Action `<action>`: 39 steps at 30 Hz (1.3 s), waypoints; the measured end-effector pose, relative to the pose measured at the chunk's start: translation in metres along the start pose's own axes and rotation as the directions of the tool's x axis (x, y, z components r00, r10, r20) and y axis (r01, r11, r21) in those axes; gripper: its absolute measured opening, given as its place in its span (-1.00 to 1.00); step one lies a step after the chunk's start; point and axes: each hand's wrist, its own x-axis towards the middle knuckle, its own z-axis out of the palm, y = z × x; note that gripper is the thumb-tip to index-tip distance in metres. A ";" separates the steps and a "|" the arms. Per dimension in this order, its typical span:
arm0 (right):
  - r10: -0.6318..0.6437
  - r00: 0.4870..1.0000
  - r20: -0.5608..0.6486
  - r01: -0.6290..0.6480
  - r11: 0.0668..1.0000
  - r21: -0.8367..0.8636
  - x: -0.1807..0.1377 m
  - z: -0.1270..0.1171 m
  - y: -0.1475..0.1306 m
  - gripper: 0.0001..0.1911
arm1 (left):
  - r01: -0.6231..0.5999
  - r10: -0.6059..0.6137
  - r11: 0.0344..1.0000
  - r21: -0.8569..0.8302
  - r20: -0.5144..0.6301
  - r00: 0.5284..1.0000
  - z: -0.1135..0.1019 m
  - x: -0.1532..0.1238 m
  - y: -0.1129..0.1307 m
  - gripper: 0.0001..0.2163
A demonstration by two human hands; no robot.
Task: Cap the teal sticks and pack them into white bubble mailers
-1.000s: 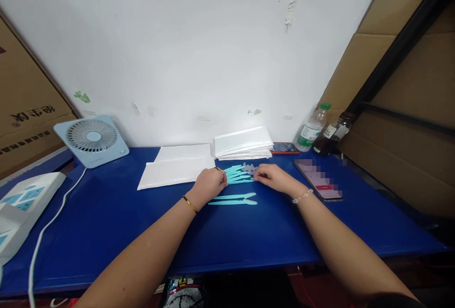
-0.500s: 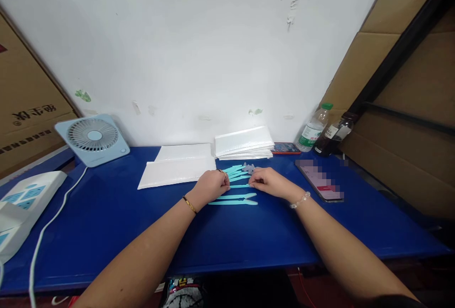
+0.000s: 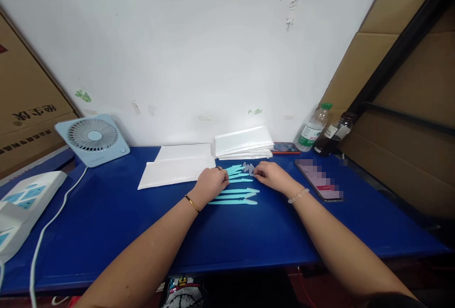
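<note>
Slim turquoise eyebrow razors (image 3: 234, 196) lie in a row on the table, several with translucent tips pointing right. Behind them more razors (image 3: 234, 170) are bunched in a small heap. My left hand (image 3: 212, 182) is closed at the heap's left side, its fingertips on the handle of a razor (image 3: 243, 180) lying just in front. At the right of the heap are several small translucent caps (image 3: 245, 167). My right hand (image 3: 273, 176) pinches at the nearest translucent cap (image 3: 251, 169); its fingertips partly hide it.
White padded envelopes (image 3: 177, 170) lie left of the heap, with a stack of them (image 3: 243, 142) against the wall. Phones (image 3: 320, 180) and two bottles (image 3: 313, 130) are at the right. A fan (image 3: 94, 137) and a power strip (image 3: 31, 199) occupy the left.
The razor that was between both hands now lies with the front row. My right hand has moved slightly back and right, to the caps; my left shifted slightly back.
</note>
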 end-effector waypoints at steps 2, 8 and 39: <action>0.007 1.000 0.004 -0.007 1.000 -0.025 -0.001 -0.003 -0.002 -0.89 | 0.017 -0.017 1.000 -0.018 0.000 1.000 -0.001 -0.001 0.000 -0.85; 0.021 0.998 0.067 -0.034 0.979 0.203 -0.008 -0.008 0.002 -0.87 | 0.069 -0.068 0.997 -0.046 0.015 0.998 -0.005 -0.003 0.002 -0.84; 0.099 0.990 -0.097 -0.095 0.994 0.050 -0.003 -0.007 0.030 -0.78 | 0.015 -0.011 0.997 0.075 -0.059 0.998 0.003 0.000 -0.003 -0.80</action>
